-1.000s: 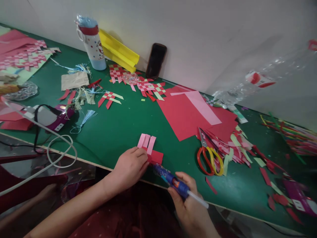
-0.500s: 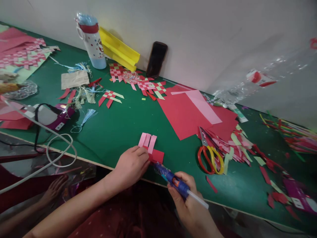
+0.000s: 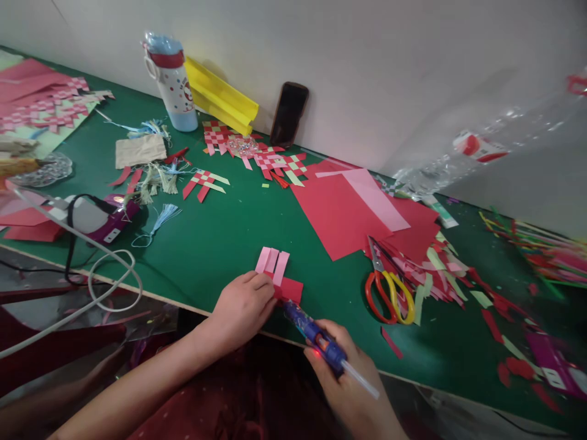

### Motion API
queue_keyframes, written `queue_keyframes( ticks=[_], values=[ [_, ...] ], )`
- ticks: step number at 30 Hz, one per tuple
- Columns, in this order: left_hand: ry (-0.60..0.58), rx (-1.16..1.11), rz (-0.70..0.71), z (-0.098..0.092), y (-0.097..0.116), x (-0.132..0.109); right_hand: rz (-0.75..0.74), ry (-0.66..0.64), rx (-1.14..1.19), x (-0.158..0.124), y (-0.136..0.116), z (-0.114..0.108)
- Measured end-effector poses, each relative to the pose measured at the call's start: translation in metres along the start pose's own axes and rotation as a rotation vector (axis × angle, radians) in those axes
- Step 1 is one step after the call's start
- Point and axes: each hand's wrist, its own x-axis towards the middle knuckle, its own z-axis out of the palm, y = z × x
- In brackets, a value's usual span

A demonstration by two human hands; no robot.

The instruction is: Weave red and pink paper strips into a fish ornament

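My left hand point(image 3: 242, 307) is closed in a pinch on a small woven piece of pink and red paper strips point(image 3: 277, 275) at the near edge of the green table point(image 3: 229, 226). My right hand point(image 3: 348, 379) grips a blue glue gun point(image 3: 316, 335) with a clear glue stick sticking out behind. The gun's nozzle points at the red part of the woven piece, close to my left fingertips.
Red and yellow scissors point(image 3: 389, 287) lie right of the piece amid paper scraps. Red and pink sheets point(image 3: 353, 208) lie behind. A bottle point(image 3: 172, 82), yellow folded paper point(image 3: 220, 96) and a phone point(image 3: 288, 113) stand by the wall. A cable point(image 3: 105, 275) and purple device point(image 3: 107, 217) lie left.
My right hand with the glue gun has slid slightly left and down. My left hand stays pinched on the woven piece.
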Motion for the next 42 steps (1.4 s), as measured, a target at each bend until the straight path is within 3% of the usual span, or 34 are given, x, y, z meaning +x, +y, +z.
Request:
queue_keyframes(
  ticks=[8,16,27,42],
  values=[
    [0.026,0.008,0.028,0.001,-0.001,0.0,0.041,0.029,0.04,-0.004,-0.001,-0.007],
    [0.03,0.013,0.024,0.001,-0.001,0.001,-0.067,0.156,0.097,-0.004,0.009,0.002],
    [0.03,0.004,0.019,0.001,-0.001,0.001,-0.094,0.317,-0.061,0.003,0.01,0.011],
    [0.03,0.004,0.02,0.003,-0.002,0.001,-0.072,0.346,-0.131,0.006,0.009,0.011]
  ],
)
